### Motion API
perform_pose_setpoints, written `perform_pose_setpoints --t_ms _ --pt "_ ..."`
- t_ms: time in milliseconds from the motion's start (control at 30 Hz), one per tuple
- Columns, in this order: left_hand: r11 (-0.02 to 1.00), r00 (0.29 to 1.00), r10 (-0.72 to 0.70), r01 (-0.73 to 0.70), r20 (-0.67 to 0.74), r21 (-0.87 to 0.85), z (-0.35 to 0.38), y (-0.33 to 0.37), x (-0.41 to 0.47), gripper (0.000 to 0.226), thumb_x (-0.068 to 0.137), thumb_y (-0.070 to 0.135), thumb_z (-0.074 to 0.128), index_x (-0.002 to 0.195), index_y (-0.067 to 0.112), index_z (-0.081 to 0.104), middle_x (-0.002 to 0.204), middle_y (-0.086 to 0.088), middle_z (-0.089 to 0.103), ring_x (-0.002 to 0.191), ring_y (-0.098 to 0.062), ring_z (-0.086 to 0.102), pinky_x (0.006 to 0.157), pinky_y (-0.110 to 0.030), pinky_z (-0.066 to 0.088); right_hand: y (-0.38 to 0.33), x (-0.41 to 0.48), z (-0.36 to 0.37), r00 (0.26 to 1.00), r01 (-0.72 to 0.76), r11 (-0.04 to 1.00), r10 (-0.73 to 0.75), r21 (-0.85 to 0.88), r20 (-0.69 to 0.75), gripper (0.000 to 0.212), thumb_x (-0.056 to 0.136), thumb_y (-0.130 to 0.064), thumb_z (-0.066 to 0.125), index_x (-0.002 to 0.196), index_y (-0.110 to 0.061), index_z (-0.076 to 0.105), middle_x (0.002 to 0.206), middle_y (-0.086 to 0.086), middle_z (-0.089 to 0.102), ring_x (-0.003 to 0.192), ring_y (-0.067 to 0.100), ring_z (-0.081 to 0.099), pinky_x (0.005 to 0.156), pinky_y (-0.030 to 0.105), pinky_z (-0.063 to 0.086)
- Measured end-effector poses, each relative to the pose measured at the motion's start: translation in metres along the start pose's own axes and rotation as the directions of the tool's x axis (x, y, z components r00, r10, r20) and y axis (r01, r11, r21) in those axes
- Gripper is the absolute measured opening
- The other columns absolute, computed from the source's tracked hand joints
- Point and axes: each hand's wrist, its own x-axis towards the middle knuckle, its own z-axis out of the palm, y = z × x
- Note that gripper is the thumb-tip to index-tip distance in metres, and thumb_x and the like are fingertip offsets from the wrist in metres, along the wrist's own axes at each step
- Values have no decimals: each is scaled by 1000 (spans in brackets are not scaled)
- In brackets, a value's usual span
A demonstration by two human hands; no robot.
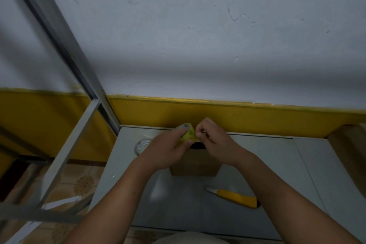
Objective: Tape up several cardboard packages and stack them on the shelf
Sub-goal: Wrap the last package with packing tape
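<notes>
Tape roll: the small yellow tape roll [187,132] is held up over the bench [267,164], just above the far top edge of the cardboard box [195,165].
Left hand: the left hand [164,150] wraps the roll, with its fingers curled over the outside and the thumb underneath.
Right hand: the right hand [214,141] is at the roll's right side, its fingers [200,134] bunched and pinching at the outer wrap. Whether a free end has lifted is too small to tell.
Box: it sits upright on the bench below both hands, and a dark gap at its top suggests it is not yet sealed.
Handling, roll: probably light and stiff in its core, but sticky and thin at the loose end. It is best steadied by the rim and core while a fingernail lifts the end.
Handling, box: likely light, with walls that dent under pressure. It is best held by its side faces or pressed flat on the flaps while the tape goes on.
Risk: the thin tape may fold back on itself or tear narrow.
Nearby: a yellow-handled knife [233,197] lies on the bench on the near side of the box, a clear round object [141,145] lies to the box's left, and the metal shelf frame [69,144] stands further left.
</notes>
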Motion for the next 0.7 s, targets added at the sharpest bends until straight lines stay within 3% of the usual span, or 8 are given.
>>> perform_pose_setpoints --t_ms 133,233,367,467,567,633,700 --pt "999 999 -8 10 49 -36 -11 -5 5 14 107 36 57 104 26 65 88 8 68 81 -12 64 72 -43 52 -4 -2 9 1000 -25 996 25 85 -7 8 105 -16 54 98 -20 57 101 -3 53 89 11 53 74 21 42" --pt "995 999 33 -30 30 -93 -16 -4 6 20 107 39 58 95 25 65 82 9 63 72 -11 58 64 -35 42 -6 1 11 982 -135 959 164 248 -98 7 99 -26 67 96 -28 61 104 -4 62 91 12 60 77 33 52" --pt "993 997 75 -73 26 -90 -16 -5 7 31 102 42 66 84 17 69 74 3 62 67 -12 55 64 -41 44 -4 6 5 938 -194 901 286 388 -194 12 90 -27 80 86 -26 69 90 -3 72 84 14 68 74 34 58" --pt "970 995 98 -95 0 -225 -15 -7 2 46 98 49 64 77 8 70 71 -11 63 66 -24 58 63 -39 43 3 7 -9 906 -184 831 351 525 -238 14 89 -21 82 85 -17 70 80 -2 73 76 11 69 67 24 56" --pt "933 990 115 -137 -85 -332 -9 -7 -4 49 98 47 62 86 2 74 80 -16 68 76 -32 65 65 -39 46 10 6 -18 888 -217 800 400 559 -227 14 86 -17 84 85 -12 71 81 8 76 75 17 72 69 28 58" --pt "927 980 131 -174 -148 -333 -4 -7 -5 46 100 45 61 83 4 71 75 -13 64 68 -25 60 60 -35 41 11 4 -15 890 -237 817 399 525 -219 13 86 -18 84 85 -13 72 78 10 76 72 20 73 68 31 59" --pt "934 975 131 -182 -179 -309 -3 -8 -4 43 100 45 62 77 10 68 68 -5 58 63 -7 52 57 -24 35 11 2 -12 890 -226 839 385 496 -246 13 85 -21 85 84 -15 73 76 8 75 71 22 73 68 32 60"
